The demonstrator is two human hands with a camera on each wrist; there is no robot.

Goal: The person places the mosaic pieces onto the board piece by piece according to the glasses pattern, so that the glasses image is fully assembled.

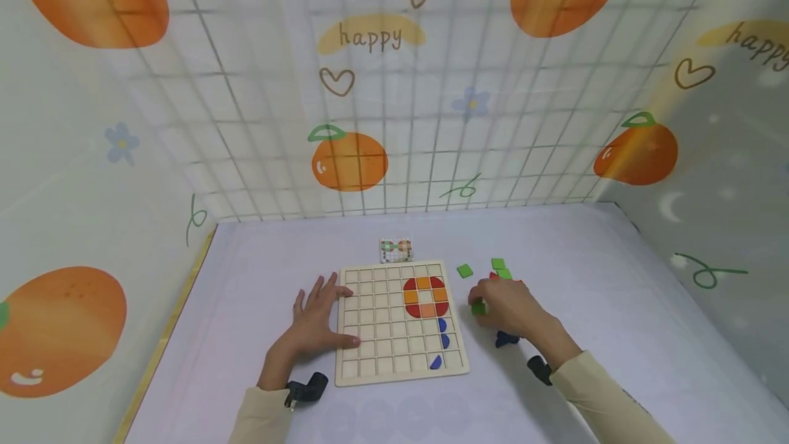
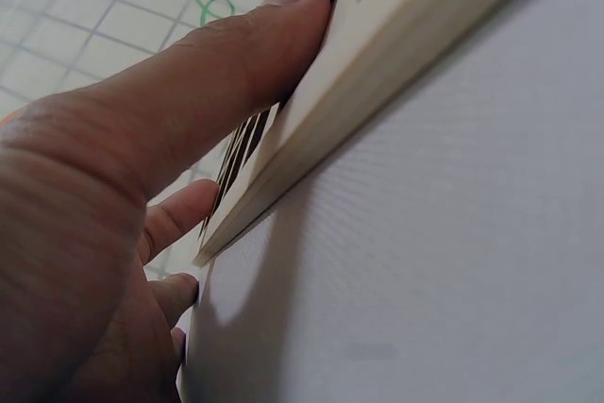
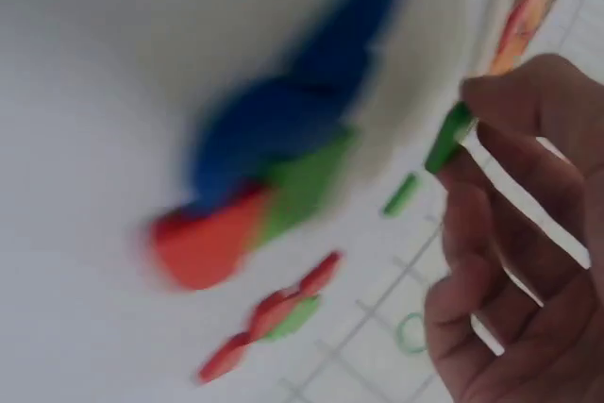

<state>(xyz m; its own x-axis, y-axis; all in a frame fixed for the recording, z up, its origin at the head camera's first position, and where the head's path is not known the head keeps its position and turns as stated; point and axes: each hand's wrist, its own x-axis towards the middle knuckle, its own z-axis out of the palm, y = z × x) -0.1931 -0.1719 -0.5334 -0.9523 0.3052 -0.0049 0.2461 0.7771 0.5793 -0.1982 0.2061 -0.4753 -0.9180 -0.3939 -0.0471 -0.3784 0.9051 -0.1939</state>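
Observation:
A pale wooden grid board [image 1: 385,326] lies on the table. Its upper right holds a ring of red and orange pieces [image 1: 410,297]; several blue pieces [image 1: 435,362] sit in cells down the right side. My left hand [image 1: 313,324] rests at the board's left edge, fingers spread. In the left wrist view its thumb [image 2: 255,49] lies straight over the board's rim. Right of the board, my right hand [image 1: 508,305] pinches a green tile [image 3: 448,137] between thumb and fingertip, above the table. That hand partly hides the loose pieces in the head view.
A small pattern card [image 1: 396,249] lies behind the board. Loose green tiles [image 1: 465,270] are to its right. Dark blue pieces [image 1: 507,339] lie near the right wrist, and red pieces [image 3: 274,310] show in the right wrist view. A printed curtain [image 1: 401,108] stands behind the table.

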